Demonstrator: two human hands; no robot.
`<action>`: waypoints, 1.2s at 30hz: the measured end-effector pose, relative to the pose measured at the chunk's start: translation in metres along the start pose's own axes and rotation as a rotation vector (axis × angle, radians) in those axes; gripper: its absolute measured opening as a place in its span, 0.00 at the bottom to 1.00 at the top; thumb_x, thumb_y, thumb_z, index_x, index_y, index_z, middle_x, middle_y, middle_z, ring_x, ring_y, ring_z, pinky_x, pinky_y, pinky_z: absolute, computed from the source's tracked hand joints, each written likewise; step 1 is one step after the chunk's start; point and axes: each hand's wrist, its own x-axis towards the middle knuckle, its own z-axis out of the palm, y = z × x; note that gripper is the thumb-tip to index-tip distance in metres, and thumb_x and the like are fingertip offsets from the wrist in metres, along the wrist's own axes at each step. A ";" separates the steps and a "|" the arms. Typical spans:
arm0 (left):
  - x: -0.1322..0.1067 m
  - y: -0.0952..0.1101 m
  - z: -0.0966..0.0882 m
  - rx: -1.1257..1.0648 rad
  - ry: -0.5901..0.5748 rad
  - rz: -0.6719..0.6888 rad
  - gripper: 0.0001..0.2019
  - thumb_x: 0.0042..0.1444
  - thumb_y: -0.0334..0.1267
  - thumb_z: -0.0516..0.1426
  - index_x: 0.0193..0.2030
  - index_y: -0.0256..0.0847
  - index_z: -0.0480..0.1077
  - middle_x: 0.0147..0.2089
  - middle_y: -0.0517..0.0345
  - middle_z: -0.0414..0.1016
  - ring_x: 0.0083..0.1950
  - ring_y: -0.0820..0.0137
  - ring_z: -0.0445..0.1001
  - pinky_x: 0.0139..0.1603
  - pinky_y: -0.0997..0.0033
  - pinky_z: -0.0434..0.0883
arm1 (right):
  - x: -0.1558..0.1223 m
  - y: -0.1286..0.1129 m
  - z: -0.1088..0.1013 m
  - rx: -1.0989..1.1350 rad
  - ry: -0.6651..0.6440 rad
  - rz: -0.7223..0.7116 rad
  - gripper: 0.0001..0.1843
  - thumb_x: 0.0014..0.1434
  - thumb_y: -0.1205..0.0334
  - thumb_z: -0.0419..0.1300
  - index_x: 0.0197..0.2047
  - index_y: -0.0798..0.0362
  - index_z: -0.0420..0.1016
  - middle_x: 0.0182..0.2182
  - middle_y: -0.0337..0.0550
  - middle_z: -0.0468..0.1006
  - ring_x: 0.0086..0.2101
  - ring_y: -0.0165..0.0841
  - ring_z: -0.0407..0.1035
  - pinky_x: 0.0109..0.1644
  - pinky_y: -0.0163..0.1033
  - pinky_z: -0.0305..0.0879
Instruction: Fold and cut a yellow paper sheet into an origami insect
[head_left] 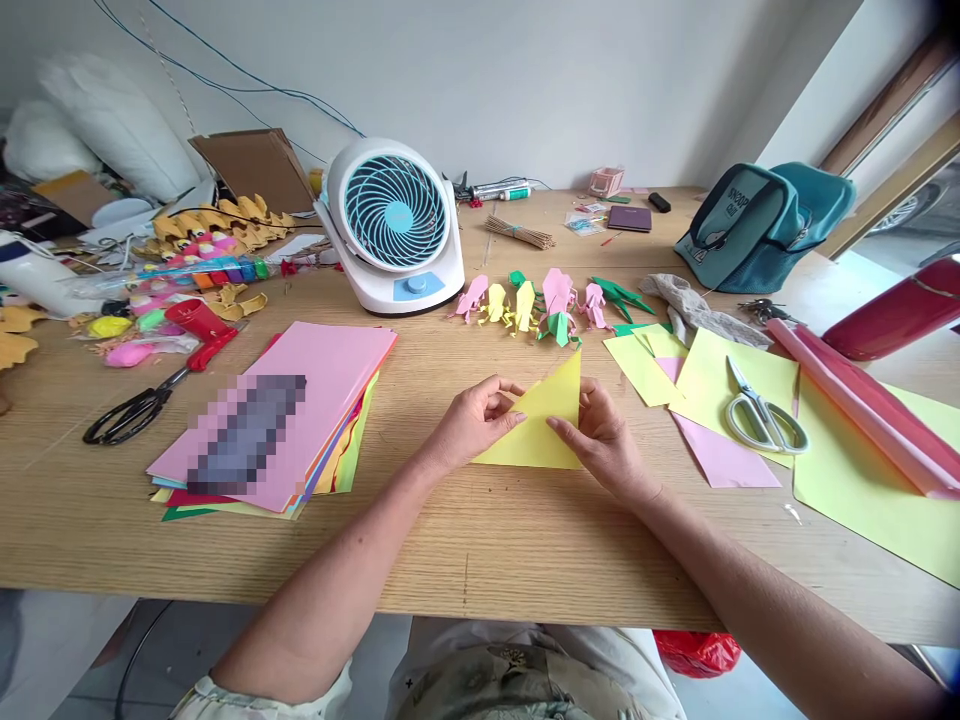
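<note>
A yellow sheet of paper (546,425), folded into a triangle, lies on the wooden table (465,540) in front of me. My left hand (474,420) pinches its left corner, fingers closed on the paper. On the right side, my right hand (604,440) presses the fold with its fingers curled onto the sheet. Just beyond the triangle stands a row of small folded paper figures (544,300) in pink, yellow and green.
A stack of coloured paper (300,400) lies to the left, black scissors (131,415) beyond it. A white-and-blue desk fan (394,225) stands behind. To the right are loose yellow and pink sheets (705,385), white scissors (765,415), rolled pink paper (862,405) and a teal bag (757,225).
</note>
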 end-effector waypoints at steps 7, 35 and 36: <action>-0.001 0.005 0.003 0.053 0.075 0.190 0.13 0.57 0.39 0.62 0.39 0.42 0.60 0.47 0.54 0.78 0.42 0.72 0.78 0.42 0.73 0.73 | 0.000 -0.011 -0.001 -0.436 -0.023 -0.338 0.05 0.63 0.65 0.60 0.42 0.46 0.73 0.43 0.45 0.69 0.47 0.39 0.66 0.50 0.46 0.65; -0.003 0.008 0.005 0.276 0.088 0.277 0.24 0.51 0.25 0.59 0.55 0.44 0.64 0.44 0.59 0.79 0.40 0.73 0.78 0.46 0.73 0.73 | -0.003 -0.021 -0.002 -0.429 -0.090 -0.380 0.05 0.59 0.62 0.63 0.40 0.45 0.77 0.52 0.47 0.66 0.52 0.44 0.66 0.56 0.53 0.67; -0.003 0.009 0.005 0.279 0.090 0.275 0.24 0.51 0.25 0.59 0.55 0.44 0.65 0.44 0.59 0.79 0.40 0.73 0.78 0.46 0.73 0.73 | -0.003 -0.022 -0.002 -0.430 -0.089 -0.380 0.05 0.59 0.62 0.63 0.40 0.45 0.76 0.52 0.47 0.66 0.52 0.44 0.66 0.56 0.54 0.67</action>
